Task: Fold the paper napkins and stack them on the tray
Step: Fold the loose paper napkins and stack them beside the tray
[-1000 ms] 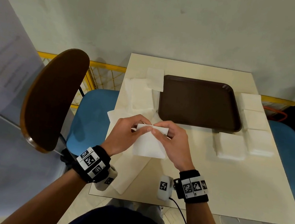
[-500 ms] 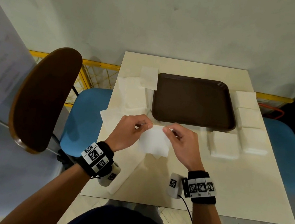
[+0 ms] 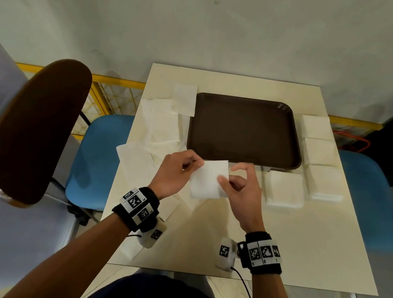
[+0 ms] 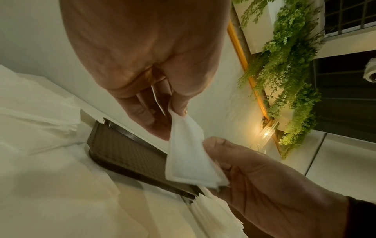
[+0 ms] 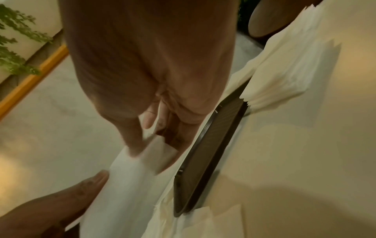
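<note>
Napkin hangs folded between our hands just above the desk, its far edge at the brown tray's near rim. Our left hand pinches its left corner, our right hand pinches its right edge; the tray lies straight ahead of both, so we judge either hand could carry it over.

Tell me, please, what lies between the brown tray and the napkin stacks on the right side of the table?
Nothing: in the head view only a narrow strip of bare table separates the tray from the napkin stacks.
</note>
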Motion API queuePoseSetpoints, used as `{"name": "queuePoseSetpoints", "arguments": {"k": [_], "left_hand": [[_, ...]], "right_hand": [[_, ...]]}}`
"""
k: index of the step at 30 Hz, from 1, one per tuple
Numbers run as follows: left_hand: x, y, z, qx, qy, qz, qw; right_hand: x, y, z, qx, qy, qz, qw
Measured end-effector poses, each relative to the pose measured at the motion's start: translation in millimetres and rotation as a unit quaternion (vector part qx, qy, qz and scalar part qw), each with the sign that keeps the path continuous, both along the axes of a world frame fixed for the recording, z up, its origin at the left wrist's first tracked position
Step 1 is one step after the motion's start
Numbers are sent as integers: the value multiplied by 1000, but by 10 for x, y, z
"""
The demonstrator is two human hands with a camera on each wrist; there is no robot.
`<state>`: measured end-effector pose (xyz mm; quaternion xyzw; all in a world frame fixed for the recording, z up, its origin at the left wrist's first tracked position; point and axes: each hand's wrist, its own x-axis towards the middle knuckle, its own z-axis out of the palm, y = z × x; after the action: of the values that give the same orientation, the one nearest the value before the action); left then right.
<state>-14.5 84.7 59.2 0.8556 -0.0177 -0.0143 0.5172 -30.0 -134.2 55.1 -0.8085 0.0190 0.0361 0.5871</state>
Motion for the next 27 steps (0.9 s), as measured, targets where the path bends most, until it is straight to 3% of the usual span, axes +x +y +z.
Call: {"name": "queuePoseSetpoints", "arguments": {"k": [6, 11, 17, 21, 24, 27], "left_hand": [[-28, -9, -39, -81, 64, 48, 994], [-129, 196, -115, -70, 79, 74, 992], [-314, 420, -225, -23, 92, 91, 991], [-458, 554, -303, 6, 95, 99, 991], [-583, 677, -368, 35, 85, 102, 991], [-702, 809, -470, 100, 72, 111, 986]], "right_hand": [[169, -271, -226, -112, -48, 23, 992], [311, -496, -555, -268, -12, -43, 962], [363, -369, -792, -445, 17, 18, 895], [291, -203, -699, -517, 6, -12, 856], [132, 48, -565, -497, -45, -34, 866], [-110, 464, -437, -426, -35, 28, 904]]}}
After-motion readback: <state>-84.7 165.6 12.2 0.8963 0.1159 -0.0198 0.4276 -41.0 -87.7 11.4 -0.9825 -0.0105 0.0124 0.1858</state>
